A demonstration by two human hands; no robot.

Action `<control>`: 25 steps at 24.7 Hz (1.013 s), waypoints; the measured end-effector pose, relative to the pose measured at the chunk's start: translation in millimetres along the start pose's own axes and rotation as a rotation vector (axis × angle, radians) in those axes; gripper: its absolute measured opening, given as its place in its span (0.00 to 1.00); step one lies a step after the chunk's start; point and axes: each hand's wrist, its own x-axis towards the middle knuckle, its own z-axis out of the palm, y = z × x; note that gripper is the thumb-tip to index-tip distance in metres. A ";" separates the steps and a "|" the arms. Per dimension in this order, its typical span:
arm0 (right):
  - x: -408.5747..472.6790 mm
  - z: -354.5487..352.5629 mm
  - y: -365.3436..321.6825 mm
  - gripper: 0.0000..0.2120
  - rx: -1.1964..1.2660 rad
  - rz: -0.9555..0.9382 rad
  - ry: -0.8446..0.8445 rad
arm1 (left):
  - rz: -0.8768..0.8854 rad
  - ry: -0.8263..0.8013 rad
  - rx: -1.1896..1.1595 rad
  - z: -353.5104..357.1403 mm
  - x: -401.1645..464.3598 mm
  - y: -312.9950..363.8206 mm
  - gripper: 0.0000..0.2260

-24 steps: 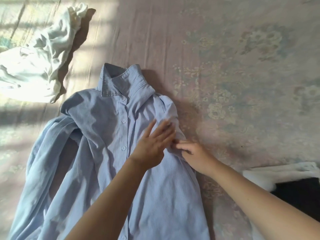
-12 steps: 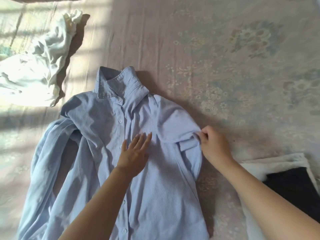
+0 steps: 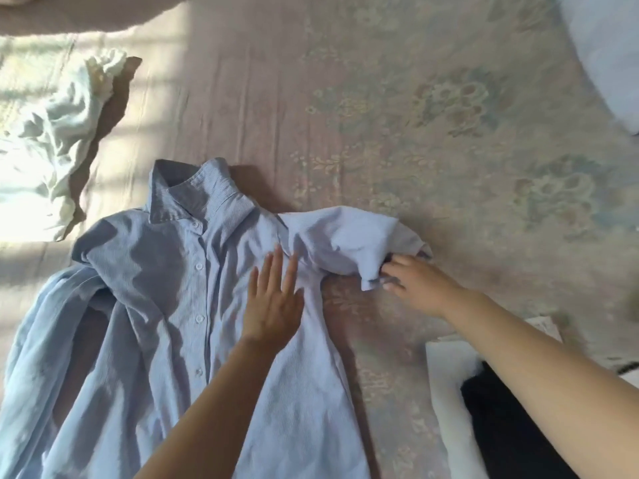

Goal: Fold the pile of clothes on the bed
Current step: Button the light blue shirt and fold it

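Two bare forearms reach up from the lower edge of the head view. The left hand [image 3: 273, 302] lies palm down, fingers straight and close together, pressing flat — its forearm running back toward the bottom centre. The right hand [image 3: 413, 288] is stretched further out to the right, its forearm crossing in from the lower right corner, wrist extended, fingers curled into a pinch (the fingertips partly hidden by what they hold). The two hands are apart, the right a little higher than the left.
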 end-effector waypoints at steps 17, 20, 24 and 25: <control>3.8 -38.3 136.9 0.12 0.275 0.231 0.948 | 0.269 -0.003 0.134 43.0 96.5 94.5 0.46; -21.5 -74.1 211.7 0.10 -0.216 0.257 1.061 | 0.248 -0.058 0.091 43.1 127.1 133.6 0.40; -33.7 -41.4 262.9 0.23 -0.230 0.344 0.209 | 0.164 -0.271 0.149 67.2 145.3 147.1 0.32; -30.7 -26.8 269.7 0.22 -0.029 0.403 0.199 | 0.152 -0.324 0.179 74.8 147.1 146.7 0.29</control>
